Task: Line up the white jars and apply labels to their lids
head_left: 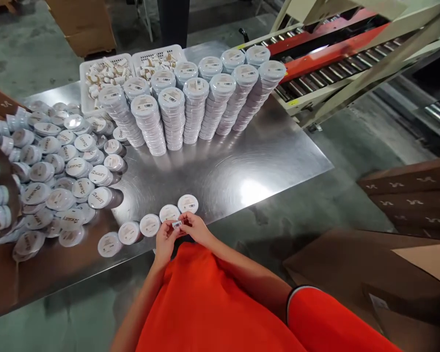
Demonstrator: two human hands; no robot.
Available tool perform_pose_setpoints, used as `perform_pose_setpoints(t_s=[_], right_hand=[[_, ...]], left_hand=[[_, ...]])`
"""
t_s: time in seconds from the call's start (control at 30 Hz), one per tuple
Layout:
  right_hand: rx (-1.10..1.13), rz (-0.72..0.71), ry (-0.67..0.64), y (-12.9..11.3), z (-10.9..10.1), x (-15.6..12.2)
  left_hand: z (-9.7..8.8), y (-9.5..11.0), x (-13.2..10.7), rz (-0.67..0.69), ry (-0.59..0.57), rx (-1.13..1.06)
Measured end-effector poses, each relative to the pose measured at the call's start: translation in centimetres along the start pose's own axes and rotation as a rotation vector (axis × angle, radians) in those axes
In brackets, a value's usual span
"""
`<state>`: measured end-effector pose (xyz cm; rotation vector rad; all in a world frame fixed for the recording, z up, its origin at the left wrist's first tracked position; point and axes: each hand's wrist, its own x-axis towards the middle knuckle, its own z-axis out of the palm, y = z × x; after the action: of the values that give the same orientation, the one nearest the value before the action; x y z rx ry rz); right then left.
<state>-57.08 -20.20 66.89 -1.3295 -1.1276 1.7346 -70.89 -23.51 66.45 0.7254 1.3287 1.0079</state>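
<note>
A small barcode label (176,224) is pinched between my two hands at the front edge of the metal table. My left hand (165,236) grips its left side, fingers closed; my right hand (195,229) has its fingers closed on the right side. Just beyond my fingers lies a short row of round white containers, among them one at the right end (188,204), one partly behind my hands (169,213) and one at the left end (109,244). Those I can see clearly carry printed labels on top.
Tall stacks of wrapped round containers (196,107) stand at the back. Loose ones (64,171) are heaped at the left, beside a carton. Two white baskets (83,93) hold small white-and-gold items. A roller conveyor (330,68) runs beyond the metal table (220,171); cartons (410,195) stand right.
</note>
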Motion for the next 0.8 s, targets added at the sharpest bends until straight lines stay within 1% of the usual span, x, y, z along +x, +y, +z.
perform_pose_setpoints(t_s=[0.03,0.1,0.2,0.3,0.37,0.43,0.5,0.53,0.57,0.67,0.73,0.8], right_hand=[[-0.008,0.010,-0.012,0.0,0.1,-0.1],[-0.032,0.019,-0.015,0.1,0.5,-0.4],[-0.111,-0.027,0.029,0.2,1.4,-0.8],[-0.211,-0.068,0.092,0.6,2.1,-0.9],[-0.298,-0.082,0.141,1.0,2.3,-0.7],[-0.402,-0.093,0.222,1.3,2.0,-0.1],[-0.536,-0.067,0.310,1.5,1.6,1.0],[-0.598,-0.043,0.342,1.6,1.4,1.7],[-0.659,-0.013,0.356,1.5,1.3,2.5],[-0.845,0.106,0.319,1.5,1.4,4.4],[-0.952,0.185,0.292,1.5,1.8,5.2],[-1.014,0.236,0.279,1.6,2.4,5.5]], left_hand=[[-0.3,-0.2,0.0,-0.006,-0.008,0.032],[-0.8,-0.5,-0.1,0.004,0.015,0.118],[-1.4,-0.6,-0.4,0.046,0.060,0.255],[-1.7,-0.8,-0.6,0.081,0.071,0.350],[-2.0,-1.2,-0.7,0.085,0.095,0.407],[-2.5,-1.9,-0.6,0.110,0.153,0.541],[-3.1,-2.8,-0.3,0.184,0.176,0.734],[-3.4,-3.2,-0.2,0.229,0.157,0.808],[-3.7,-3.6,0.0,0.281,0.113,0.866],[-4.1,-4.5,0.6,0.421,-0.065,0.959],[-4.1,-4.8,1.0,0.467,-0.147,1.024],[-4.0,-5.0,1.2,0.466,-0.178,1.067]])
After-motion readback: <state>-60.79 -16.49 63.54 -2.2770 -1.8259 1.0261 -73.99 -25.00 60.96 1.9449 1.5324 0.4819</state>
